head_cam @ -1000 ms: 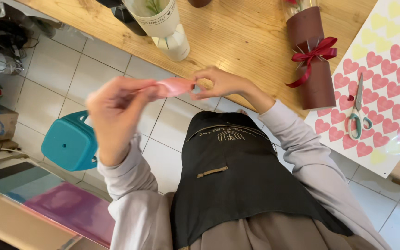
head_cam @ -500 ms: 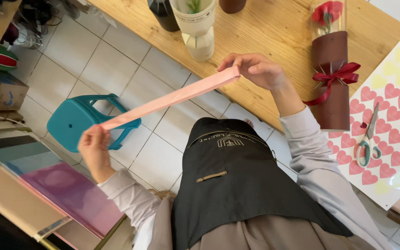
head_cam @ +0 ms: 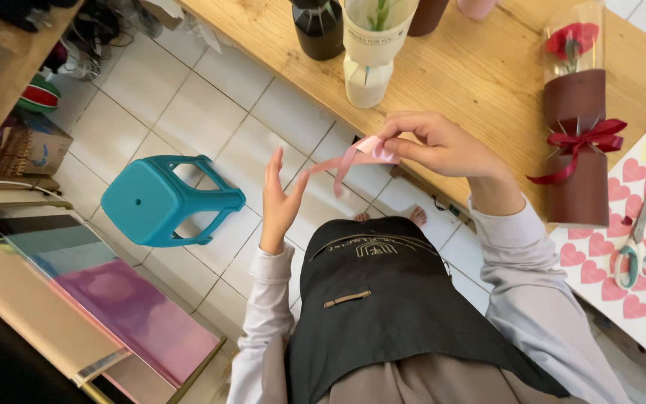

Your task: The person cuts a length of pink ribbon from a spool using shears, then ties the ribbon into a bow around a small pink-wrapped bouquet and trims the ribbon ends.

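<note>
Pink ribbon (head_cam: 353,158) looped, pinched by right hand (head_cam: 431,144).

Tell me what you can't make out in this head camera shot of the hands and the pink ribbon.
Head view only:
- Pink ribbon: the end under the right hand's fingers is hidden.
- Left hand: contact with the ribbon is unclear.
- Dark vase: top cut off by the edge.
- Scissors: blade tips too small.

The left hand (head_cam: 278,202) is coming back up from beside the stool (head_cam: 166,200), fingers now spread and flat against the pink ribbon (head_cam: 353,158). The ribbon, stretched long and taut half a second ago, is hanging short and looped, bunching under the right hand (head_cam: 435,146) pinching it.
</note>
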